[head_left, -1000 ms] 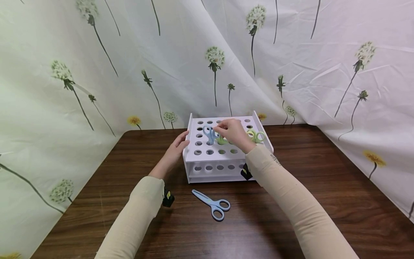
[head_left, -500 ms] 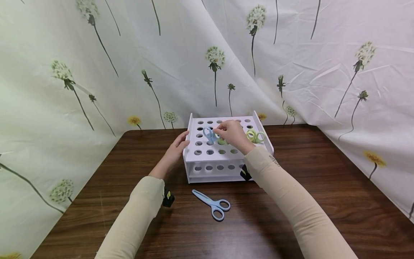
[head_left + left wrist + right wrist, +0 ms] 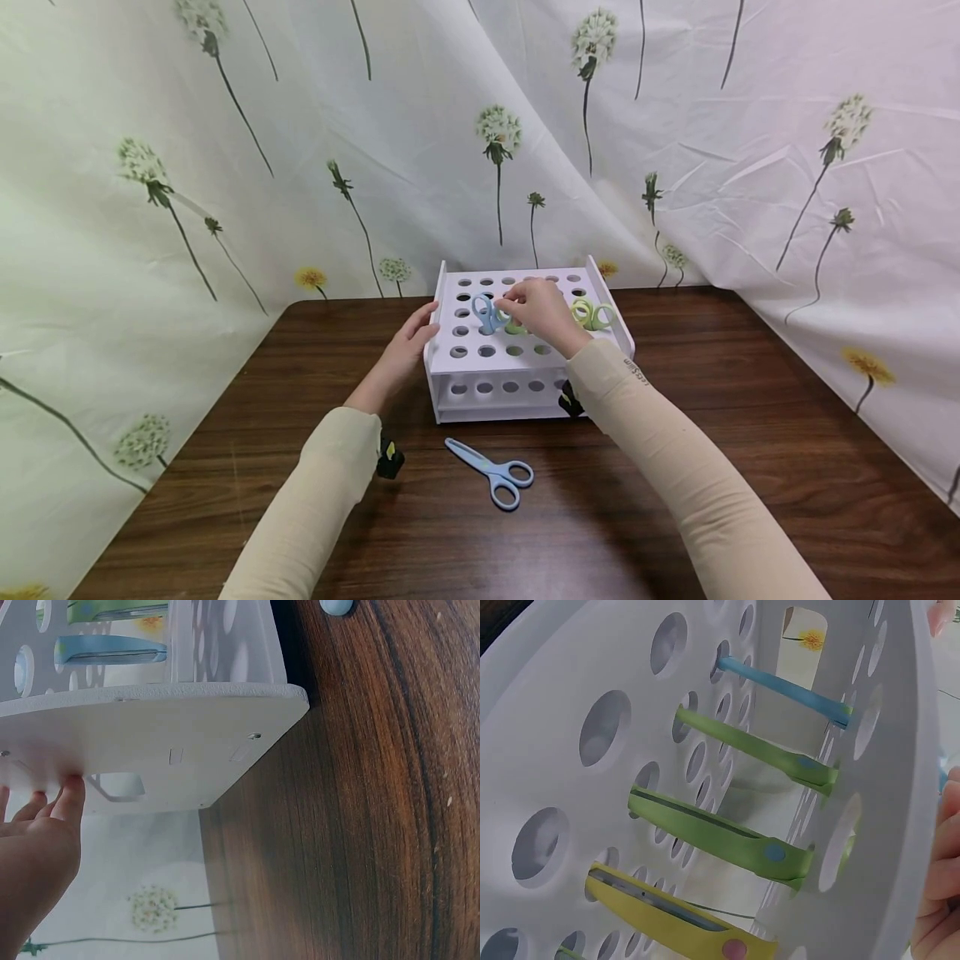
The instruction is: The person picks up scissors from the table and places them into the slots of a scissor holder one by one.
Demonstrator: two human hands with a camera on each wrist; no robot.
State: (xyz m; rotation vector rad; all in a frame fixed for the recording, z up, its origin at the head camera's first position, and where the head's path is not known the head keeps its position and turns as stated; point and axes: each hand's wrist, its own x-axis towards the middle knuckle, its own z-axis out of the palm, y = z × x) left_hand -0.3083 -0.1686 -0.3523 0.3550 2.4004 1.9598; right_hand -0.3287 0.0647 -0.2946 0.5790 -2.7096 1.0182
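A white two-tier rack (image 3: 510, 364) with rows of round holes stands on the table. My right hand (image 3: 546, 313) pinches a handle loop of blue scissors (image 3: 487, 317), which stand upright in a hole near the rack's left side. In the right wrist view their blue blade (image 3: 784, 687) passes down through the tiers. My left hand (image 3: 405, 348) rests on the rack's left side panel; the left wrist view shows its fingertips (image 3: 73, 784) pressing the panel's outer face (image 3: 165, 739). A second pair of blue scissors (image 3: 491, 472) lies on the table before the rack.
Yellow-green handles (image 3: 592, 316) stick up at the rack's right. Beside the blue blade hang green scissors (image 3: 705, 836) and yellow scissors (image 3: 671, 909). The brown wooden table (image 3: 300, 400) ends at a flower-printed cloth (image 3: 427, 150) behind and at both sides.
My right hand and the upright blue scissors have sunk very slightly. The left hand, the rack and the scissors on the table have stayed in place.
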